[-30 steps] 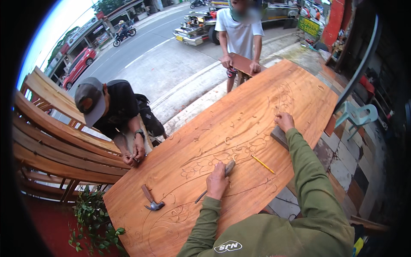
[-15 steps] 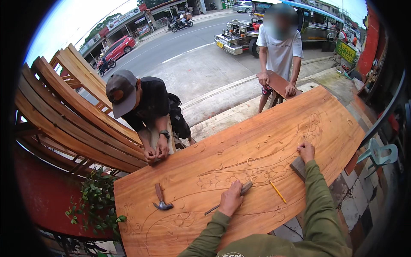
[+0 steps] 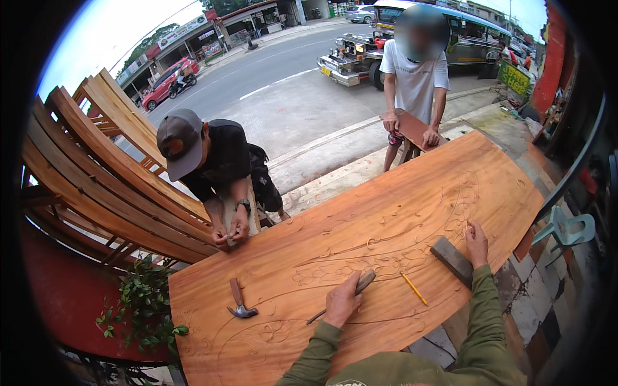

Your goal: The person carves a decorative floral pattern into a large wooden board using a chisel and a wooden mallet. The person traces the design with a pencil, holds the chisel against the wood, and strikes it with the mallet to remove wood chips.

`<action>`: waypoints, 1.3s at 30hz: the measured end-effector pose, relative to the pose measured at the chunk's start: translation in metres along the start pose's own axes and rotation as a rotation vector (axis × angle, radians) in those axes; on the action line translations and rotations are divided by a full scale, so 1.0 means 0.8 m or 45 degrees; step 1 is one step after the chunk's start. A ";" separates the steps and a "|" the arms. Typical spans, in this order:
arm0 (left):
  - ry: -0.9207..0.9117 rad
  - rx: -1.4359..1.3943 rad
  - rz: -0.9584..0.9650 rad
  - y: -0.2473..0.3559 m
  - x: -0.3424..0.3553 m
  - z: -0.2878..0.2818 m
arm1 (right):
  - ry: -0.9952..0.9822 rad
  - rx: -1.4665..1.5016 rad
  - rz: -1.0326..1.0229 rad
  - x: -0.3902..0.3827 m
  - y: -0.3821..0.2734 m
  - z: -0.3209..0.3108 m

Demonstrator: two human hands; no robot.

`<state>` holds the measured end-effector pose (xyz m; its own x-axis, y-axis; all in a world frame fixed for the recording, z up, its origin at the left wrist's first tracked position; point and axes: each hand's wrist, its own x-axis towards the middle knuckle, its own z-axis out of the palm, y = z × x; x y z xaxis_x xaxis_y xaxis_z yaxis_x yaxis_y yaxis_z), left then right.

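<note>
A large wooden panel (image 3: 386,206) with carved flowers and scrolling lines lies in front of me, curled shavings on it. My left hand (image 3: 343,300) is closed round a chisel (image 3: 365,282); its wooden handle sticks out past the fingers and its thin metal blade points back to the left. My right hand (image 3: 476,244) is over the panel's right part, fingers drawn together; anything between them is too small to make out. Beside it lies a dark wooden block (image 3: 452,260). A yellow pencil (image 3: 413,287) rests between my hands. Farther left lies a claw hammer (image 3: 241,299).
At the panel's far left edge a person in a cap (image 3: 212,161) works with both hands. Another person in a white shirt (image 3: 415,83) holds a reddish board (image 3: 412,127) at the far side. Long curved planks (image 3: 116,174), a leafy plant (image 3: 138,305) and a pale plastic chair (image 3: 566,228) stand around.
My right hand has moved right and slightly toward me, off the carving, uncovering more of the dark block. My left hand keeps its hold on the chisel.
</note>
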<state>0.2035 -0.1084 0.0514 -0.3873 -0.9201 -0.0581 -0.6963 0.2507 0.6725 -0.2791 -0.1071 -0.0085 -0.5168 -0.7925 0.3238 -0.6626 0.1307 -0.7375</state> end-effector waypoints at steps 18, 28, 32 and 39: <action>0.179 -0.332 0.671 0.104 0.006 0.021 | -0.050 -0.073 0.312 -0.177 -0.144 -0.089; 0.278 -0.341 0.882 0.098 0.039 0.009 | -0.019 0.683 0.308 -0.193 -0.257 -0.053; 0.283 -0.363 0.803 0.082 0.039 0.016 | -0.336 0.685 0.586 -0.234 -0.221 -0.052; 0.454 -0.301 0.883 0.047 0.055 0.035 | -0.359 0.735 0.642 -0.271 -0.236 -0.029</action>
<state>0.1433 -0.1308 0.0531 -0.4402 -0.6294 0.6404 -0.2074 0.7652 0.6094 -0.0549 0.0541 0.0742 -0.4711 -0.8507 -0.2332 0.0369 0.2451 -0.9688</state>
